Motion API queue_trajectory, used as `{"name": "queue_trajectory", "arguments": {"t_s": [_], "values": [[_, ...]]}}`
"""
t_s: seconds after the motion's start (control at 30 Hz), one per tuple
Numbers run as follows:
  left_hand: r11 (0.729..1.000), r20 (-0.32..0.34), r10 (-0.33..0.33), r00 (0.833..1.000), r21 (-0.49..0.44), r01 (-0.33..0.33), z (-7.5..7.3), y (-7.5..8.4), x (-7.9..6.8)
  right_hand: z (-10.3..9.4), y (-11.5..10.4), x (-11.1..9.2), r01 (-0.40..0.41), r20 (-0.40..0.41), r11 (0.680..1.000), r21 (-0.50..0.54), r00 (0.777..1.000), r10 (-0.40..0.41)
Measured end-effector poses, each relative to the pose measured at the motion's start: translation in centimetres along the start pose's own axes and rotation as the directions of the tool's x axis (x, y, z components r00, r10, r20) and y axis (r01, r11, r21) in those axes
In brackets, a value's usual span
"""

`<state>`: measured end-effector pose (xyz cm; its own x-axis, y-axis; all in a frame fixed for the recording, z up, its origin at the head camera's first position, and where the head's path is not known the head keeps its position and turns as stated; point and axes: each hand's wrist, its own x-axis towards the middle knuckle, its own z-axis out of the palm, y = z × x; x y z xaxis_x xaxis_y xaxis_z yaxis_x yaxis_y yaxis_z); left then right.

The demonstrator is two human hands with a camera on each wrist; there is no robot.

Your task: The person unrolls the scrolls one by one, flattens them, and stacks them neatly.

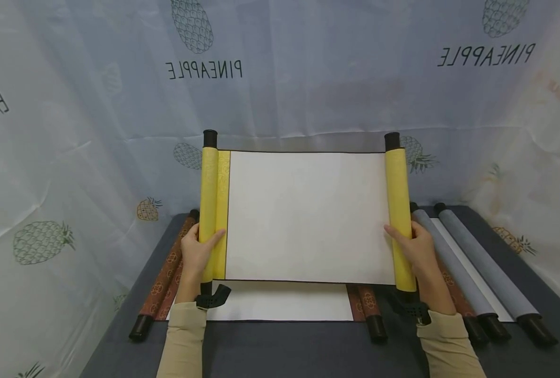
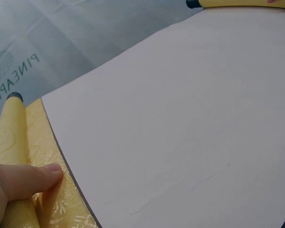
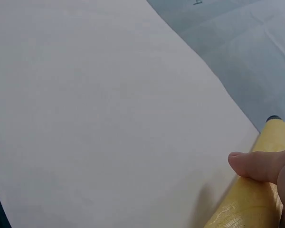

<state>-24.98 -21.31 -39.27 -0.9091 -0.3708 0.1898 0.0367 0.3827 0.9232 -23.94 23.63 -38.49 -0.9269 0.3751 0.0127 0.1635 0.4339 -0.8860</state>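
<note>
1. Nearest, beige sleeves (image 1: 183, 341) reach in from 7 and 4 o'clock.
2. The yellow scroll (image 1: 308, 215), at centre, appears lifted, blank side facing the wearer.
3. The left hand (image 1: 197, 256), at 8 o'clock, is wrapped round one roller (image 1: 208, 194); the right hand (image 1: 419, 249), at 4, grips the other, likely keeping the sheet taut.
4. Beneath, at 6, lies a brown scroll (image 1: 280, 307), its rollers probably holding it flat.

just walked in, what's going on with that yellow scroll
A person is holding the yellow scroll partly unrolled above the dark table. The left hand grips one roll and the right hand the other, with a blank white sheet stretched between. Below it lies a partly open red-brown scroll, and a grey scroll rests on the right side.
</note>
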Motion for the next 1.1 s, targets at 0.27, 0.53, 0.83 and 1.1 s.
{"name": "queue_trajectory", "arguments": {"t_s": [0.27, 0.53, 0.83, 1.1], "values": [[1.0, -0.014, 0.02, 1.0, -0.001, -0.02, -0.02, -0.27, 0.2, 0.0, -0.04, -0.13, 0.034, -0.042, 0.999, 0.007, 0.999, -0.033], [1.0, -0.014, 0.027, 1.0, 0.005, -0.027, -0.19, -0.25, 0.19, 0.1, -0.18, -0.2, 0.035, -0.06, 0.999, 0.014, 0.998, -0.034], [1.0, -0.019, 0.027, 0.999, -0.007, -0.027, -0.17, -0.31, 0.15, 0.41, -0.14, 0.03, 0.008, -0.053, 1.0, 0.02, 0.999, -0.007], [0.999, -0.021, 0.038, 0.999, -0.007, -0.038, -0.18, -0.37, 0.13, 0.63, -0.12, 0.14, -0.03, -0.097, 0.999, 0.044, 0.995, 0.035]]}}
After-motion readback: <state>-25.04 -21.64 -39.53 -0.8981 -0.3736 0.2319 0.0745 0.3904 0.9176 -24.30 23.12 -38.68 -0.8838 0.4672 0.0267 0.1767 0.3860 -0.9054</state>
